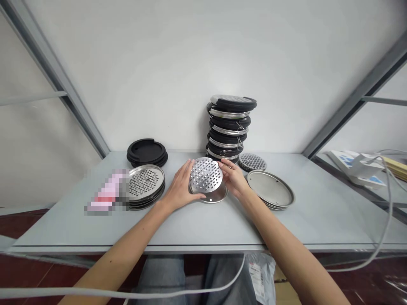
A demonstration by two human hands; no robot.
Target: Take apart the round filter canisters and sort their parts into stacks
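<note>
Between my two hands is a round perforated metal disc (206,175), tilted up toward me. My left hand (179,185) grips its left side, with the thumb along the lower edge. At the upper right rim, my right hand (234,178) pinches the disc between thumb and fingers. Under the disc a shallow round metal tray (218,196) lies on the table, partly hidden. Left of my left hand stands a stack of metal trays with perforated discs in them (146,183). Plain shallow metal trays (271,189) are stacked to the right of my right hand.
A tall stack of black rings and metal trays (228,127) stands against the wall. Beside it lie more perforated discs (252,162). Black round lids (147,151) are piled at the back left. A blurred pink item (106,192) lies left. A white cable (388,212) hangs at right.
</note>
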